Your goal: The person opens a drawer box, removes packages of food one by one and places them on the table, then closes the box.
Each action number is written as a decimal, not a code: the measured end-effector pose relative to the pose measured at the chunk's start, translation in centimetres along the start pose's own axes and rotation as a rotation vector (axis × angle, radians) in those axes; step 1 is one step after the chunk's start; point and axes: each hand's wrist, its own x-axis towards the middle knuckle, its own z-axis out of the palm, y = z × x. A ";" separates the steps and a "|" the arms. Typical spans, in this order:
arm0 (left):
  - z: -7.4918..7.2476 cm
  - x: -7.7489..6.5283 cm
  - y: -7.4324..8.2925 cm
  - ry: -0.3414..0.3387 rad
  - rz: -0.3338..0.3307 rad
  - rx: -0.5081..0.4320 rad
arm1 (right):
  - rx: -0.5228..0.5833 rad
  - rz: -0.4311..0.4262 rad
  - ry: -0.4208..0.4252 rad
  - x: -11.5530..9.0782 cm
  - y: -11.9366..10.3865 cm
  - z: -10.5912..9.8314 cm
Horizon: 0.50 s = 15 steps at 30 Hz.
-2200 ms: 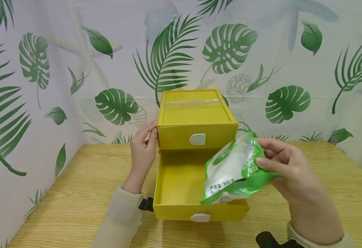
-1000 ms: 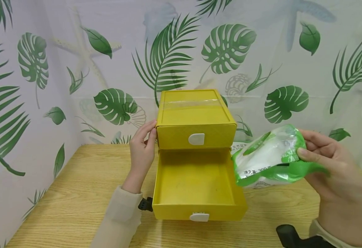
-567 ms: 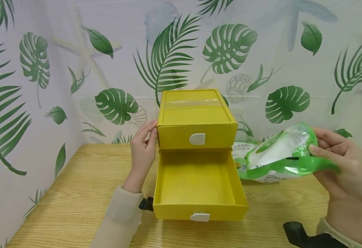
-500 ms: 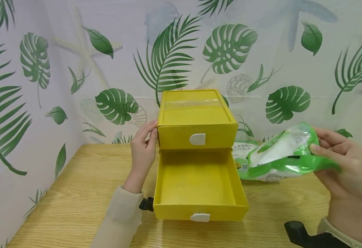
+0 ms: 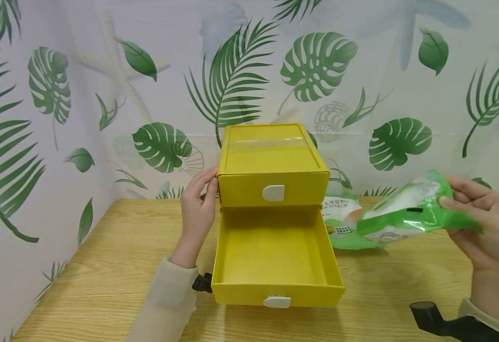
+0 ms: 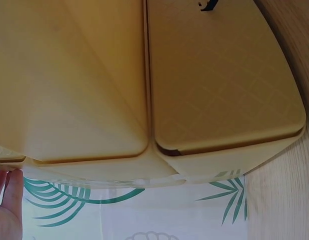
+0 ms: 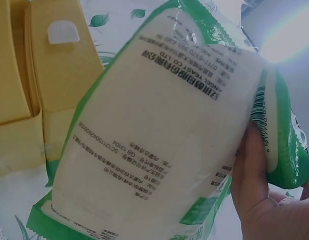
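Note:
A two-level yellow drawer box [image 5: 270,159] stands on the table, its upper drawer [image 5: 240,190] closed and its lower drawer [image 5: 236,294] pulled out and empty. My left hand [image 5: 198,211] rests with its fingers and thumb against the left side of the upper level. To the right of the box, my right hand [image 5: 486,225] pinches a green-and-white bag [image 5: 411,204] by one end, above the table. The right wrist view shows the printed side of this bag [image 7: 144,115]. Behind it lies another green-and-white bag, labelled starch [image 5: 339,209], partly hidden.
Clear tape [image 5: 266,142] crosses the top of the box. White tabs [image 5: 273,193] sit on both drawer fronts. A leaf-patterned cloth [image 5: 317,66] hangs behind the wooden table [image 5: 117,266].
My right hand has carried the bag from over the lower drawer out to the right, uncovering the drawer and the starch bag behind. My left hand stays against the box.

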 end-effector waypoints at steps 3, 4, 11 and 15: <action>0.0 0.0 0.0 0.003 0.009 -0.009 | -0.022 -0.008 0.019 0.0 -0.1 -0.4; 0.0 0.0 0.0 0.004 0.011 -0.011 | -0.029 -0.010 0.026 0.0 -0.1 -0.5; -0.2 0.0 -0.1 0.006 0.006 -0.010 | -0.045 0.054 0.049 0.4 -0.2 -1.2; -0.2 0.0 -0.1 0.006 0.014 -0.008 | -0.033 0.137 0.069 0.6 -0.2 -1.9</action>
